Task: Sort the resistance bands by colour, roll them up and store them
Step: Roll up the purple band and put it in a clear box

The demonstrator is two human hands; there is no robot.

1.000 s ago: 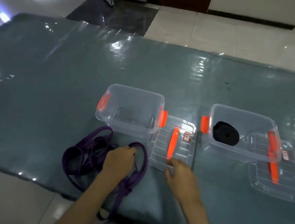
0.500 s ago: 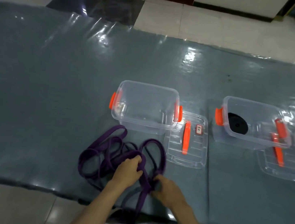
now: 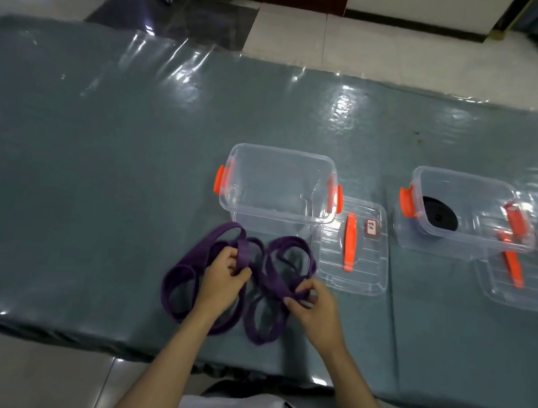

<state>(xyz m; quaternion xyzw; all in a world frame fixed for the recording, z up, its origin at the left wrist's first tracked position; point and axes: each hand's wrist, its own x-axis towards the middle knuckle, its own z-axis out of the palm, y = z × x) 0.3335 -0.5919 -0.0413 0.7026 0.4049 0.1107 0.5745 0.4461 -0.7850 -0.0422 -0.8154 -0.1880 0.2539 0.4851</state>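
- Head view, hands: both now in the tangle of purple bands [image 3: 232, 281]. Left hand [image 3: 223, 282] has fingers curled round one strand, lifted upright off the mat. Right hand [image 3: 314, 305] pinches another strand at the right side of the pile.
- Head view, bands: pile sits on the grey-green mat [image 3: 93, 162], near its front edge, just in front of the empty clear box [image 3: 278, 188]. Loops are overlapped; can't tell how many bands there are.
- Head view, boxes: the empty box's lid [image 3: 355, 247] lies flat just to its right. Well to the right, a 2nd box [image 3: 470, 211] holds a rolled black band [image 3: 439, 214]; its lid [image 3: 519, 284] lies partly under it.
- Change vs 1 s ago: right hand was resting at the near edge of the lid, off the bands; 0.5 s ago it had come over to the pile; now it has a strand. Left was on the pile throughout.
- Change vs 0.5 s ago: loops are pulled a bit apart, 2 clusters showing, one per hand.
- Meaning, prob.: black is sorted and stored; purple is at the untangle stage, rolling not yet begun. Empty box looks like purple's home.
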